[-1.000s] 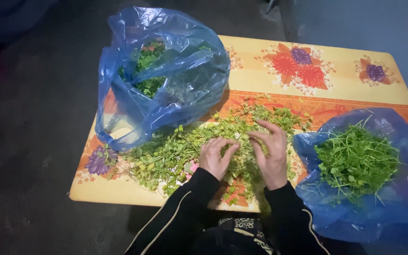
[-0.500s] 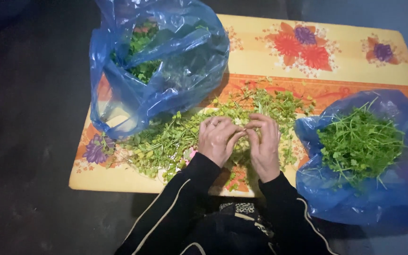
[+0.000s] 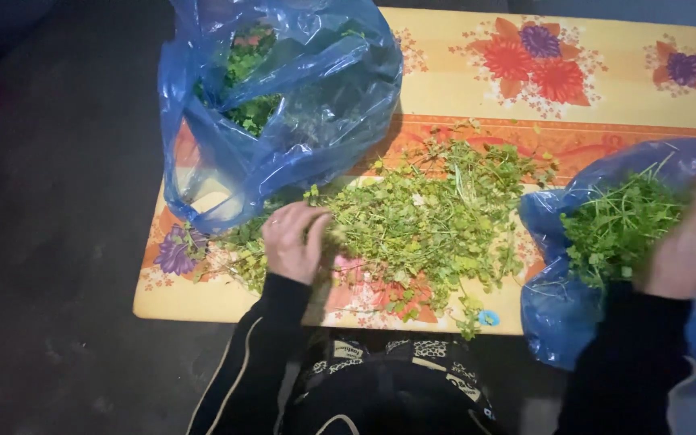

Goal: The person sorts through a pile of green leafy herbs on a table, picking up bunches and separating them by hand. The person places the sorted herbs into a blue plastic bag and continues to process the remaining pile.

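Observation:
A loose heap of leafy green herbs [image 3: 432,213] covers the middle of a small table [image 3: 477,80] with a flowered yellow and orange cloth. My left hand [image 3: 293,240] rests on the heap's left edge, fingers curled into the stems. My right hand [image 3: 693,238] is out to the right, over the open blue plastic bag [image 3: 553,322] that holds a pile of picked green sprigs [image 3: 618,225]. Its fingers are bent over the sprigs; whether they hold any is unclear.
A large blue plastic bag [image 3: 283,113] with more greens inside stands on the table's left end. A small blue ring [image 3: 488,317] lies by the front edge. Dark floor surrounds the table on the left. My dark sleeves and lap are below.
My right hand has left the heap and swung right to the blue bag of sprigs. My left hand stays on the heap. The view has moved closer.

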